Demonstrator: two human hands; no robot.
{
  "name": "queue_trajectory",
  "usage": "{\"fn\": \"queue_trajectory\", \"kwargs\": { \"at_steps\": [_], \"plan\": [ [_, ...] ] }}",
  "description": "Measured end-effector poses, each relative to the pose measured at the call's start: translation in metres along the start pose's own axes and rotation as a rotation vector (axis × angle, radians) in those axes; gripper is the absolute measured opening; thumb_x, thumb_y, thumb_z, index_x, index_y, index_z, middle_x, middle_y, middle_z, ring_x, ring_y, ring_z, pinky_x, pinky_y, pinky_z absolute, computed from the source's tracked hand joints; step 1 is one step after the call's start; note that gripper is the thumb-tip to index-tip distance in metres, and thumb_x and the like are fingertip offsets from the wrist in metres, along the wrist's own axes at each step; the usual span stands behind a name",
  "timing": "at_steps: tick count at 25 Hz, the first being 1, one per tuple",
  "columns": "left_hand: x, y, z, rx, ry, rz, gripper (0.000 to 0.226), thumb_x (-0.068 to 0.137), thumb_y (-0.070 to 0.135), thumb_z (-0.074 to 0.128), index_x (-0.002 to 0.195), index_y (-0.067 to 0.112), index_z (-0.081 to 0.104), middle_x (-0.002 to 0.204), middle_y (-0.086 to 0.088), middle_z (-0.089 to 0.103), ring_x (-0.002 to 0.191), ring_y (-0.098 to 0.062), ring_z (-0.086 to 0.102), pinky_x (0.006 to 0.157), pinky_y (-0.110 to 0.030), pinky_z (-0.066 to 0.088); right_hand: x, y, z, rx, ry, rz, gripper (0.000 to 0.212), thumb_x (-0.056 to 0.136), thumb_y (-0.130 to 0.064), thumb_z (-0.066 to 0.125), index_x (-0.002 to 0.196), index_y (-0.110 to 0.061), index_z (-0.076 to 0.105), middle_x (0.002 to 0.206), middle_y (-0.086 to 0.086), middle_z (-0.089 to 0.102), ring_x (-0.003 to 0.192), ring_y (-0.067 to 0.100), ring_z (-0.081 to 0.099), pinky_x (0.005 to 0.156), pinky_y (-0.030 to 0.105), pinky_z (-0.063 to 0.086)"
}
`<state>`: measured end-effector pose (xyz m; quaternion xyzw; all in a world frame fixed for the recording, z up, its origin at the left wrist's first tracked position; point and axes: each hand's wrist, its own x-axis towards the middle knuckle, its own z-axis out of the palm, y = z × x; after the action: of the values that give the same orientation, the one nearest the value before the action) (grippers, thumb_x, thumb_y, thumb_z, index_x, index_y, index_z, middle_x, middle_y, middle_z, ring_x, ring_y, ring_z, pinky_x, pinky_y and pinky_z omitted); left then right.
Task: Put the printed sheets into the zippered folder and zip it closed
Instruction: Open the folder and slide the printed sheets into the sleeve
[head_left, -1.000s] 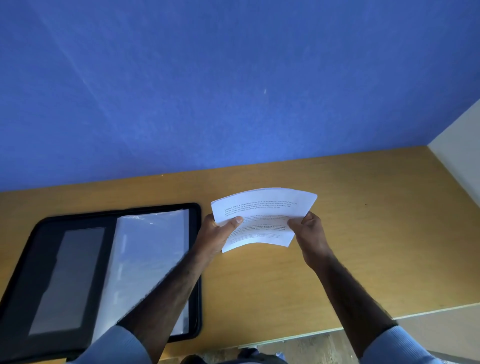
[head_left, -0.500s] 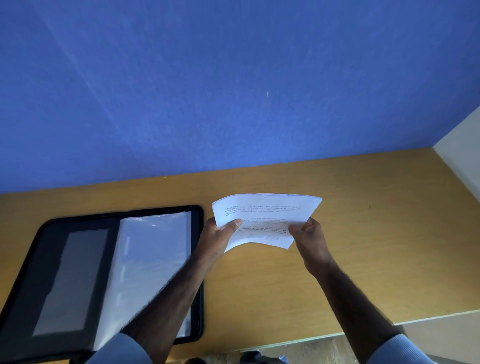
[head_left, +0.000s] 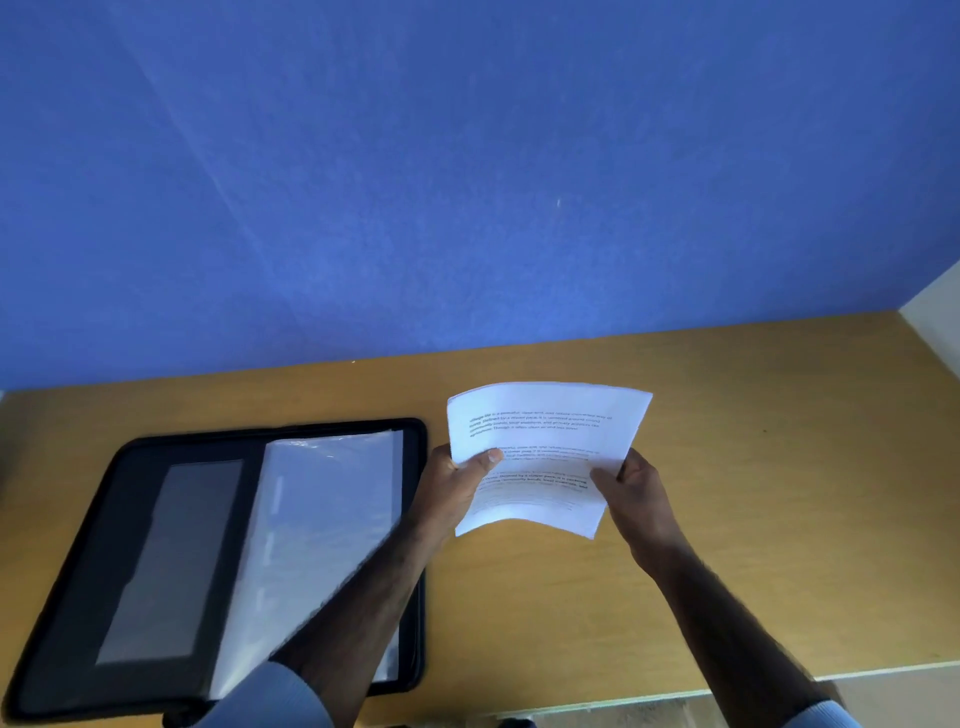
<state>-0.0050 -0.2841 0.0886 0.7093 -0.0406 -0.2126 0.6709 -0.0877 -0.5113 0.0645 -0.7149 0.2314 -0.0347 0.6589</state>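
A small stack of white printed sheets (head_left: 545, 441) is held up above the wooden desk, bowed slightly. My left hand (head_left: 454, 488) grips its left edge with the thumb on top. My right hand (head_left: 631, 488) pinches its lower right edge. The black zippered folder (head_left: 130, 519) lies open flat on the desk at the left. Clear plastic sleeves (head_left: 322, 519) stand partly raised over its right half. My left forearm crosses over the folder's right side and hides part of it.
The wooden desk (head_left: 753, 519) runs to a front edge low in view and meets a blue wall (head_left: 467, 182) behind. A pale wall (head_left: 935, 312) closes the right end.
The sheets have been tilted up a little, showing more of the printed face. Both hands keep their grip. The folder has not moved.
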Motion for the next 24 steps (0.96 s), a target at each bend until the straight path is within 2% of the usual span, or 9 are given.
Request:
{"fn": "queue_trajectory", "kwargs": {
  "at_steps": [4, 9, 12, 14, 16, 18, 20, 22, 24],
  "plan": [
    [0.004, 0.009, -0.032, -0.013, 0.077, -0.032, 0.025, 0.088, 0.027, 0.072, 0.112, 0.023, 0.077, 0.111, 0.007, 0.078, 0.108, -0.012, 0.073, 0.099, -0.039, 0.054, 0.002, -0.001, 0.018, -0.074, -0.056, 0.0, 0.022, 0.094, -0.011, 0.056, 0.096, -0.027, 0.071, 0.095, -0.003, 0.077, 0.083, 0.014, 0.07, 0.071, 0.035, 0.052],
    [0.01, 0.011, -0.106, -0.085, 0.162, -0.097, 0.029, 0.083, 0.03, 0.073, 0.11, 0.022, 0.078, 0.11, 0.006, 0.078, 0.107, -0.014, 0.073, 0.099, -0.039, 0.053, 0.018, -0.013, 0.082, -0.158, -0.149, 0.034, 0.01, 0.095, -0.009, 0.061, 0.088, -0.009, 0.069, 0.083, 0.013, 0.072, 0.071, 0.022, 0.057, 0.066, 0.04, 0.046],
    [0.019, 0.002, -0.154, -0.052, 0.281, -0.036, 0.032, 0.089, 0.043, 0.066, 0.11, 0.021, 0.075, 0.112, 0.008, 0.077, 0.105, -0.01, 0.07, 0.094, -0.036, 0.052, 0.028, -0.025, 0.128, -0.214, -0.139, 0.037, 0.011, 0.092, -0.005, 0.062, 0.086, 0.004, 0.064, 0.076, 0.01, 0.06, 0.069, 0.018, 0.047, 0.065, 0.035, 0.038],
    [0.028, -0.011, -0.191, 0.102, 0.416, -0.008, 0.036, 0.092, 0.044, 0.059, 0.104, 0.014, 0.074, 0.103, 0.004, 0.076, 0.101, -0.015, 0.07, 0.089, -0.039, 0.052, 0.039, -0.037, 0.15, -0.267, -0.113, 0.025, 0.014, 0.091, -0.006, 0.062, 0.084, 0.005, 0.062, 0.072, 0.008, 0.054, 0.066, 0.017, 0.041, 0.062, 0.033, 0.033],
    [0.038, -0.032, -0.229, 0.417, 0.46, -0.029, 0.026, 0.094, 0.034, 0.061, 0.109, 0.015, 0.073, 0.107, -0.002, 0.076, 0.105, -0.022, 0.07, 0.087, -0.033, 0.05, 0.052, -0.053, 0.164, -0.321, -0.08, 0.0, 0.015, 0.091, -0.005, 0.062, 0.082, 0.006, 0.061, 0.07, 0.008, 0.051, 0.065, 0.017, 0.038, 0.061, 0.033, 0.031],
    [0.047, -0.055, -0.261, 0.771, 0.346, -0.036, 0.032, 0.094, 0.022, 0.065, 0.125, 0.016, 0.068, 0.13, -0.003, 0.068, 0.118, -0.025, 0.065, 0.097, -0.032, 0.047, 0.067, -0.07, 0.173, -0.361, -0.034, -0.029, 0.012, 0.091, -0.005, 0.061, 0.083, 0.005, 0.063, 0.07, 0.013, 0.055, 0.067, 0.018, 0.042, 0.062, 0.033, 0.033],
    [0.056, -0.075, -0.282, 1.02, 0.219, -0.019, 0.043, 0.093, 0.021, 0.066, 0.135, 0.02, 0.062, 0.145, -0.001, 0.057, 0.127, -0.028, 0.057, 0.102, -0.036, 0.045, 0.081, -0.087, 0.184, -0.397, 0.022, -0.047, 0.009, 0.091, -0.004, 0.062, 0.086, 0.002, 0.067, 0.077, 0.023, 0.064, 0.071, 0.018, 0.048, 0.065, 0.033, 0.038],
    [0.064, -0.084, -0.29, 1.151, 0.158, 0.008, 0.045, 0.091, 0.023, 0.069, 0.135, 0.023, 0.061, 0.14, -0.002, 0.06, 0.122, -0.031, 0.057, 0.095, -0.039, 0.049, 0.092, -0.103, 0.193, -0.446, 0.066, -0.078, 0.008, 0.09, -0.005, 0.062, 0.087, -0.001, 0.069, 0.083, 0.024, 0.068, 0.071, 0.018, 0.05, 0.067, 0.034, 0.04],
    [0.069, -0.087, -0.292, 1.244, 0.128, 0.073, 0.04, 0.088, 0.023, 0.07, 0.127, 0.021, 0.065, 0.124, -0.004, 0.065, 0.112, -0.032, 0.057, 0.085, -0.04, 0.051, 0.101, -0.115, 0.202, -0.479, 0.103, -0.106, 0.009, 0.089, -0.008, 0.063, 0.086, -0.001, 0.068, 0.089, 0.025, 0.07, 0.071, 0.017, 0.052, 0.067, 0.033, 0.041]
  ]
}}
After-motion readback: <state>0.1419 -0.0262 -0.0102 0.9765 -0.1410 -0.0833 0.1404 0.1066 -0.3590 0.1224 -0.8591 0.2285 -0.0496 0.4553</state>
